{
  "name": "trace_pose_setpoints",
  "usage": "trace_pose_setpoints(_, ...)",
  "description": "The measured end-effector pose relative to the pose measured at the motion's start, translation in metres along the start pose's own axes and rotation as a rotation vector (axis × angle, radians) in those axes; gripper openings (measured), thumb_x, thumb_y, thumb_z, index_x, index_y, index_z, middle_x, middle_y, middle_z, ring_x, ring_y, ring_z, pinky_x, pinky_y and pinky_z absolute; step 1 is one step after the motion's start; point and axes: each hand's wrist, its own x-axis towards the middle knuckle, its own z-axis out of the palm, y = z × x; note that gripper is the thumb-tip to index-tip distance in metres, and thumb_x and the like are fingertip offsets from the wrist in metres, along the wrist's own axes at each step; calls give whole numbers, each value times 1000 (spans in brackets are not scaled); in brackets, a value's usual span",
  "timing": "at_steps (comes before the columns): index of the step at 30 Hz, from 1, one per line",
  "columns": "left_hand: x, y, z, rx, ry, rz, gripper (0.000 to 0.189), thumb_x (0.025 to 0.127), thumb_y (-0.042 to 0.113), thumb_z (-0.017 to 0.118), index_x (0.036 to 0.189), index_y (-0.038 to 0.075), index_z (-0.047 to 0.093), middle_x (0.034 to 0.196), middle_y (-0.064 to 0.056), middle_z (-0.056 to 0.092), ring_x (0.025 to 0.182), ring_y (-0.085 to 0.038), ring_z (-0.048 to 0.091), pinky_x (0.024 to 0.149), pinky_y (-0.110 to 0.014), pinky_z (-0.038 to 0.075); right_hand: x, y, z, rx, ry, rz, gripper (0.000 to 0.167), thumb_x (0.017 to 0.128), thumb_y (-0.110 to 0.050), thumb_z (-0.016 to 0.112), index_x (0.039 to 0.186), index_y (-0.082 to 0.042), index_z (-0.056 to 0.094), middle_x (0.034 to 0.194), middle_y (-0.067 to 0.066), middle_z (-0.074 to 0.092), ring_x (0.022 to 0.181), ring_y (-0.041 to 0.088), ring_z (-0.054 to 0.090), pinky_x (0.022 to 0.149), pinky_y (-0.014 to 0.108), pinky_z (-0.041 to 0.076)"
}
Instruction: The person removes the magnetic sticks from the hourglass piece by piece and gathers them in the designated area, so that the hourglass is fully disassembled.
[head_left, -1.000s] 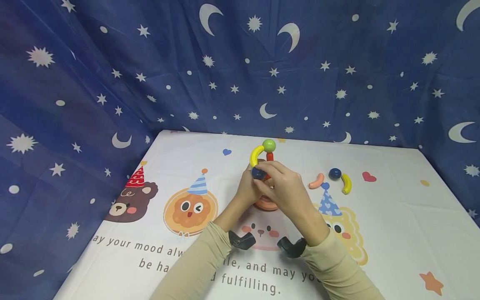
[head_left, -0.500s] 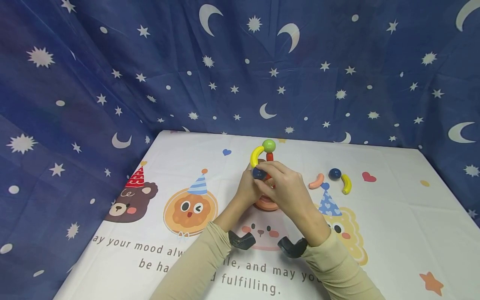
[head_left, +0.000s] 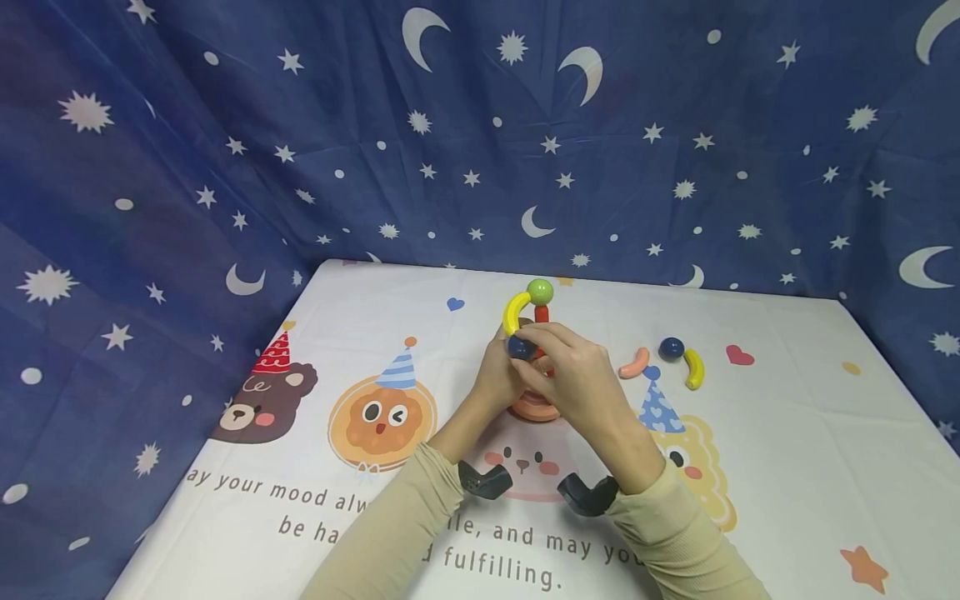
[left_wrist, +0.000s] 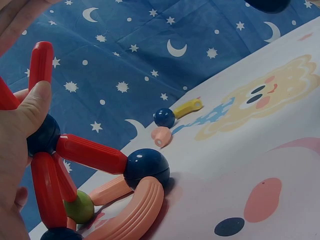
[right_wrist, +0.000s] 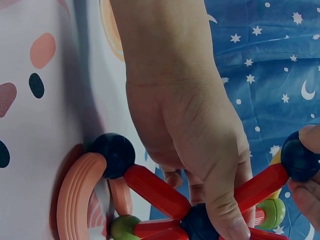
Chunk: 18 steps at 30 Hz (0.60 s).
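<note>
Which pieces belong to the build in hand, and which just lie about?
In the build, held by the left hand and right hand: blue balls, green balls, red rods, pink rods, yellow rod.
Just lying about: loose blue ball, loose yellow rod, loose pink rod.

White table (head_left: 810, 467) printed with cartoon faces (head_left: 360, 433)
On and above the table: red rods (left_wrist: 91, 154), yellow curved rods (head_left: 694, 369), peach curved rods (left_wrist: 137, 212), navy balls (left_wrist: 146, 165), green balls (head_left: 540, 292). Behind it: blue curtain (head_left: 480, 92) with white stars (head_left: 47, 285) and moons (head_left: 911, 271). Above it: beige sleeves (head_left: 390, 525).

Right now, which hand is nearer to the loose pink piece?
Right. The right hand is left of the loose pink piece, not touching; the left hand is farther left.
</note>
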Motion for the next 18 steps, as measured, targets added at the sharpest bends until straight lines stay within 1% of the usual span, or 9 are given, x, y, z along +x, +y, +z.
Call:
trace_pose_setpoints(4,-1,1,0,-8,-5,-14,39,84,7,66,120,0,52,115,-13,58,109,-24,58,99,-33,47,0,0,0,6,1,0,34,72,-11,81,104,-4,70,96,8,70,71,19,69,61,29,57)
trace_pose_setpoints(8,-1,1,-1,-5,-7,-19,36,84,7,64,118,0,53,114,-13,58,110,-24,59,99,-32,47,-1,0,-1,4,-3,0,35,73,-12,81,104,-4,69,96,8,70,70,19,68,60,29,57)
trace_pose_setpoints(15,0,0,0,-38,-9,-31,40,85,6,64,121,-1,48,116,-14,59,109,-25,60,98,-32,48,-1,0,-1,3,-3,6,35,72,-12,82,105,-4,70,98,8,70,71,19,69,60,29,57)
trace_pose_setpoints(18,0,1,-1,-29,-8,-30,39,86,6,63,121,0,48,115,-14,59,108,-24,61,97,-32,48,0,0,-1,5,-1,1,35,72,-12,82,105,-4,70,98,8,70,72,19,69,60,29,57)
